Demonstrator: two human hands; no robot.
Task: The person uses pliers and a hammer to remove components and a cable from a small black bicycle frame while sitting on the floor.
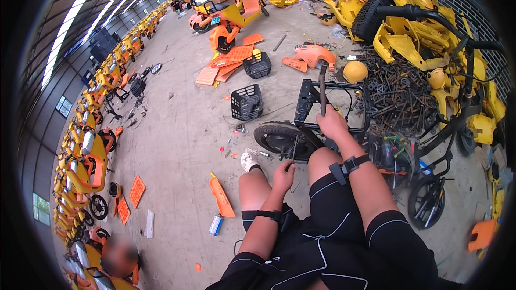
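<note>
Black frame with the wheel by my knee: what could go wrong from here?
1. The right hand grips a long tool standing up in the black frame; if it slips, knuckles may hit metal.
2. The left hand sits close to the wheel, so a shifting frame might pinch fingers.
3. Small loose parts lie by the foot, a possible slip hazard.
</note>
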